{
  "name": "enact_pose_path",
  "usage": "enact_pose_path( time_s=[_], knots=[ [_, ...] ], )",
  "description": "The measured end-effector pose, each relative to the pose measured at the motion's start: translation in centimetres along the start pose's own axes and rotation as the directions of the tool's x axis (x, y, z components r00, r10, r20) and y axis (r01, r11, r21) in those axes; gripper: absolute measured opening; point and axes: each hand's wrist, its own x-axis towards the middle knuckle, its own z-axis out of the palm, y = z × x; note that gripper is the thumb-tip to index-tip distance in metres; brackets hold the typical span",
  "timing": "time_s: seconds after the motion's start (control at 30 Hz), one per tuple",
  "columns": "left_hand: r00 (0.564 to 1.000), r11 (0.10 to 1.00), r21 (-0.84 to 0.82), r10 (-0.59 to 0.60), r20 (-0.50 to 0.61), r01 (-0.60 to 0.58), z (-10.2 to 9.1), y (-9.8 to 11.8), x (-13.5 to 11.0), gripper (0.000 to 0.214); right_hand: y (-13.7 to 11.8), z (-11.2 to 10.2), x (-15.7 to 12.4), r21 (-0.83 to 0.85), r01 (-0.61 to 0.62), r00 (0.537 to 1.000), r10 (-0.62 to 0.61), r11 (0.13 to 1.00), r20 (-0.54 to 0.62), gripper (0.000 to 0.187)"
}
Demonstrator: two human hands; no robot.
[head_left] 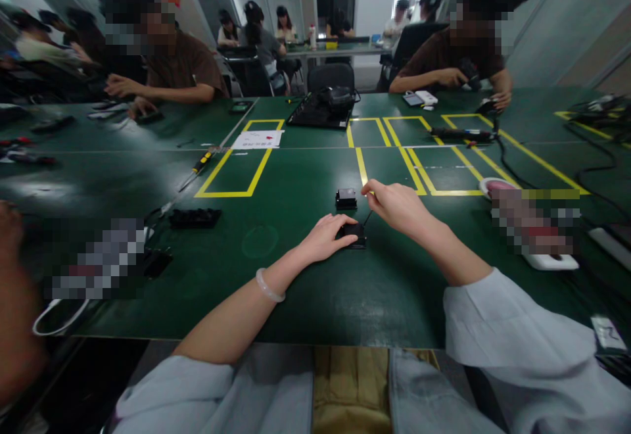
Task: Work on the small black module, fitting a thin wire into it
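Observation:
My left hand [328,237], with a pale bracelet on its wrist, presses a small black block-like part [355,230] to the table, thumb and fingers around it. The fingers cover much of that part. Above its right side my right hand [394,204] is closed in a pinch on a thin dark rod [368,218], whose lower end slants down to the part's edge. The rod's upper end is hidden in the fingers. Just beyond my left hand stands a second small black part [346,198] with a shiny greyish top, touched by neither hand.
The green table [296,302] bears yellow tape outlines. A black strip-shaped part [195,217] and a yellow-black screwdriver [202,162] lie left. A white-edged device [549,262], a black tool with a cable [463,134] and loose cables are right. Co-workers sit opposite; another person's arm [17,302] reaches in left.

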Motion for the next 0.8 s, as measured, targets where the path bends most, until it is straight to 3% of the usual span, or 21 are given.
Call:
enact_pose_path(
  time_s=[0.37,0.57,0.8],
  knots=[
    [1.000,1.000,-0.008,0.009,0.001,-0.009,-0.1,0.1,0.0,0.034,1.1,0.3,0.2,0.052,0.079,0.997,-0.077,0.996,-0.027,0.027],
    [1.000,1.000,-0.014,-0.001,0.010,0.002,-0.1,0.1,0.0,0.034,1.4,-0.1,0.8,-0.037,0.044,0.999,-0.043,0.998,0.016,0.041],
    [1.000,1.000,-0.013,-0.005,0.004,0.005,-0.2,0.2,0.0,0.033,1.1,0.4,1.2,0.009,0.076,0.997,-0.076,0.997,-0.012,0.035]
  ],
)
